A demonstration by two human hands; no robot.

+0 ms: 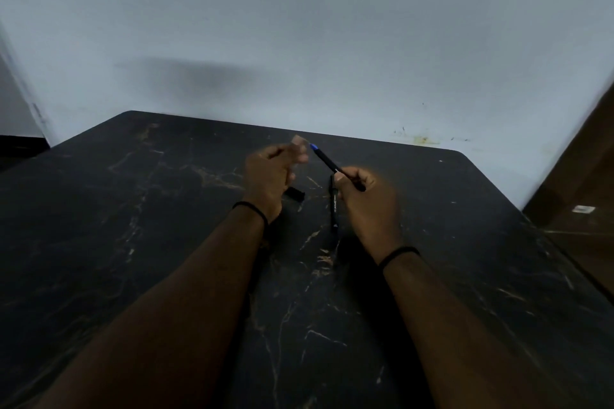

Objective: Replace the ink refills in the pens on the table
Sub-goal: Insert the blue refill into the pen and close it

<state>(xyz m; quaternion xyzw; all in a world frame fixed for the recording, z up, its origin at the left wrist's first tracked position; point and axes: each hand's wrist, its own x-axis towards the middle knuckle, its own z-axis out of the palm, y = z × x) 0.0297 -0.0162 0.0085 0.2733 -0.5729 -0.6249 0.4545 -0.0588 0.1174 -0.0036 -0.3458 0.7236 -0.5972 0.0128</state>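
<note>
Black pen [327, 161] tilted, blue-tipped; another [333, 209] perhaps flat on table.

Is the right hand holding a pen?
Yes, the right hand grips a black pen with its blue end pointing up-left.

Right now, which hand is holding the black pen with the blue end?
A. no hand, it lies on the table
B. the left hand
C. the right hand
C: the right hand has its fingers curled round the black pen with the blue end, lifted above the dark marbled table, while the left hand pinches something small and blurred.
</note>
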